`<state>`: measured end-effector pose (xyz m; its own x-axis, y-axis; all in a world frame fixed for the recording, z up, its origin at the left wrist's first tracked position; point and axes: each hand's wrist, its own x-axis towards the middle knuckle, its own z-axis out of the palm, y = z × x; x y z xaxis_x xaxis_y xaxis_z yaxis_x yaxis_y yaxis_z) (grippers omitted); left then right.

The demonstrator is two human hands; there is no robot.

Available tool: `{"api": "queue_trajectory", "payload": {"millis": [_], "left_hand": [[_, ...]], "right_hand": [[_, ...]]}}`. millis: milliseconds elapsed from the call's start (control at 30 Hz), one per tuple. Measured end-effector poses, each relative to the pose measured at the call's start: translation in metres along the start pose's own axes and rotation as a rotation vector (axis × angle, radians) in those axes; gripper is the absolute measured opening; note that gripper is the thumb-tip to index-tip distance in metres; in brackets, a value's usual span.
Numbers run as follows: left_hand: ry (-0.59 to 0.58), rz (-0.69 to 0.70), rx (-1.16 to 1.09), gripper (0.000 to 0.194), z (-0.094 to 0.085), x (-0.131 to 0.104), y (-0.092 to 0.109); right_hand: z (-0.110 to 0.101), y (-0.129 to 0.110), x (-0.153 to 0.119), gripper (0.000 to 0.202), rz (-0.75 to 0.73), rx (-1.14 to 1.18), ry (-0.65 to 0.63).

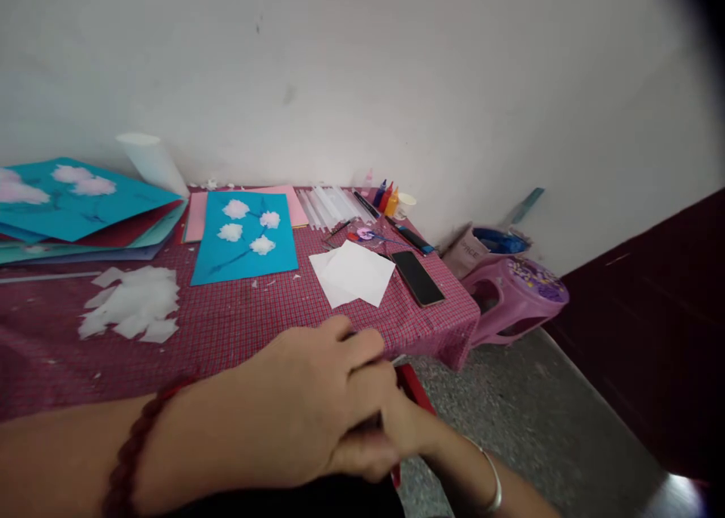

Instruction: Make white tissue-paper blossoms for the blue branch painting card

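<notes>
My left hand (306,397), with a dark red bead bracelet at the wrist, is curled over my right hand (399,420) at the table's front edge. Its fingers are bent round the other hand. The fingers of my right hand are mostly covered, and a silver bangle circles that wrist. Anything between the hands is hidden. Beyond them lie white paper squares (354,272) and a black phone (418,278). A blue sheet (248,235) with white puffs and painted stems lies farther back on the red checked tablecloth (238,318).
White tissue pieces (136,303) and stacked blue artworks (79,193) are at the left. Paint bottles (387,198), a cup (405,203) and clear sticks (328,206) stand or lie at the back. A pink stool (513,295) and a bag (470,250) are right of the table.
</notes>
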<state>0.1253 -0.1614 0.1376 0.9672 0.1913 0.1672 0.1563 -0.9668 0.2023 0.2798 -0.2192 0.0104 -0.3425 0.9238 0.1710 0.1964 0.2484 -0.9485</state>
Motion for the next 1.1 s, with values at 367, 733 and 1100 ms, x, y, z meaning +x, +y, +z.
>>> {"api": "queue_trajectory", "payload": {"millis": [367,733,1100], "left_hand": [[-0.405,-0.423,0.122,0.045,-0.015,0.014,0.027],[-0.452,-0.684,-0.158,0.063,0.007,0.049,-0.017],[-0.32,-0.706,-0.222,0.009,0.015,0.092,-0.004]], "right_hand": [[0.0,0.009,-0.024,0.076,0.003,0.107,-0.012],[0.005,0.025,-0.028,0.068,0.136,0.11,0.24],[-0.029,0.022,-0.048,0.073,0.152,-0.029,0.355]]}}
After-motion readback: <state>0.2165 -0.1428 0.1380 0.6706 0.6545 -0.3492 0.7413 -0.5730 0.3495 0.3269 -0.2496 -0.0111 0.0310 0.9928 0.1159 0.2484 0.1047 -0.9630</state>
